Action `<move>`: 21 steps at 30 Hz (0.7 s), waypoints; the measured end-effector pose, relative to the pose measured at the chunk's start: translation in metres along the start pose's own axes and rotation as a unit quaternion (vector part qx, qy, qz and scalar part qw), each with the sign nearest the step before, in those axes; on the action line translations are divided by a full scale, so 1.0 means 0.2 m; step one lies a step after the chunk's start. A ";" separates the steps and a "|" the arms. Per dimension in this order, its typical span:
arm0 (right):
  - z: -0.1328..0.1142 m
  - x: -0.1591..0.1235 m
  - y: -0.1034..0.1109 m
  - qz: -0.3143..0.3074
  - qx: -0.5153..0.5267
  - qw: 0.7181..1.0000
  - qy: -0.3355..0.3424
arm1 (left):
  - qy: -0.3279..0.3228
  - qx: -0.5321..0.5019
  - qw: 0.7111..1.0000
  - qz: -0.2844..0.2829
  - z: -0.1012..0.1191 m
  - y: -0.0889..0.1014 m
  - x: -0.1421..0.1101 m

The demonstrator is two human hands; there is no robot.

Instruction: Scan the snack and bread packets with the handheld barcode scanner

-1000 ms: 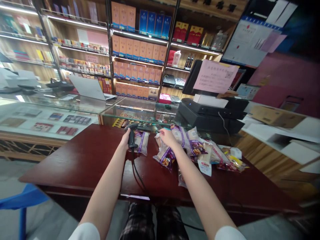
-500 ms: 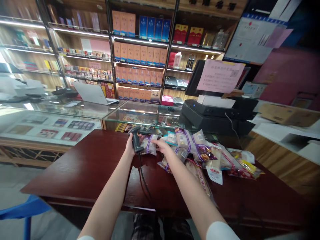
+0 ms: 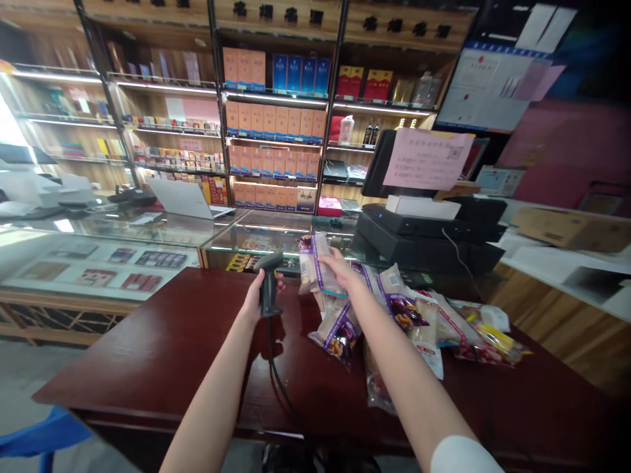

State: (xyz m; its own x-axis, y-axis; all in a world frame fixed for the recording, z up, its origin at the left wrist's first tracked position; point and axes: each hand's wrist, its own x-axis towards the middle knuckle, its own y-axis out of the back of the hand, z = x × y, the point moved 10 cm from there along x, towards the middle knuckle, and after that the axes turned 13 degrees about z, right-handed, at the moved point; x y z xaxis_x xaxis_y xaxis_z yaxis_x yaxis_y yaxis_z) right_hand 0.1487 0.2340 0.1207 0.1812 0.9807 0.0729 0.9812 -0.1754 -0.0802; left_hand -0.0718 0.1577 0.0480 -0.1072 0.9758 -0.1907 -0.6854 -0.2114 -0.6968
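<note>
So: scanner (image 3: 269, 286) in the left hand (image 3: 254, 299), packet (image 3: 313, 263) raised in the right hand (image 3: 341, 268)

The left hand is closed firmly round the grip of the black corded handheld scanner, its head tilted up and forward above the dark red wooden table (image 3: 148, 348); the black cable (image 3: 274, 374) falls from the butt and runs across the tabletop towards the near edge. The right hand is narrowed on the clear, purple-striped packet, its fingers (image 3: 326, 258) pressed against the packet's right side; the packet stands upright and tilted slightly, near the scanner's head but not touching it (whether its lower end is clear of the packets beneath is hard to tell). The other packets (image 3: 340, 335) lie in a loose heap across the right half of the table, some with purple trim and others with red and yellow print.

Behind the table stand a glass display counter (image 3: 123, 226), a black till unit (image 3: 424, 240) and a pink paper notice (image 3: 426, 159); a silver laptop (image 3: 182, 198) sits further left, below shelves of orange and blue boxes (image 3: 271, 118). Handling-wise, a soft packet like this seems best held by its edge, so that its face stays flat and uncovered; a relaxed wrist on the scanner side would keep the cable slack and free of the heap.
</note>
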 end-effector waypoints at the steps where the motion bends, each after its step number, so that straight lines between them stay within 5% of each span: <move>1: 0.00 0.01 0.05 0.003 -0.001 1.000 0.004 | -0.001 0.035 0.999 -0.020 -0.01 -0.02 -0.01; 6: 0.16 -0.01 0.20 -0.030 -0.002 0.999 -0.045 | -0.009 0.173 0.972 -0.160 -0.09 -0.16 -0.12; 10: 0.24 -0.02 0.24 -0.044 0.033 0.996 -0.066 | 0.009 0.242 0.949 -0.202 -0.17 -0.23 -0.22; 15: 0.26 -0.03 0.22 -0.064 0.033 0.994 -0.079 | -0.001 0.268 0.944 -0.191 -0.16 -0.24 -0.24; 21: 0.27 -0.04 0.21 -0.072 0.012 0.995 -0.071 | -0.003 0.242 0.965 -0.102 -0.08 -0.17 -0.19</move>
State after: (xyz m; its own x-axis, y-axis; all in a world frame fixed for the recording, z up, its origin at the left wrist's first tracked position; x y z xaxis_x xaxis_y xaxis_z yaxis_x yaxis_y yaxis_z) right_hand 0.1841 0.2239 0.0639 0.0264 0.9981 -0.0554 0.9943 -0.0319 -0.1020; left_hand -0.0328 0.1278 0.0676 0.0616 0.9949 -0.0793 -0.9488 0.0338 -0.3140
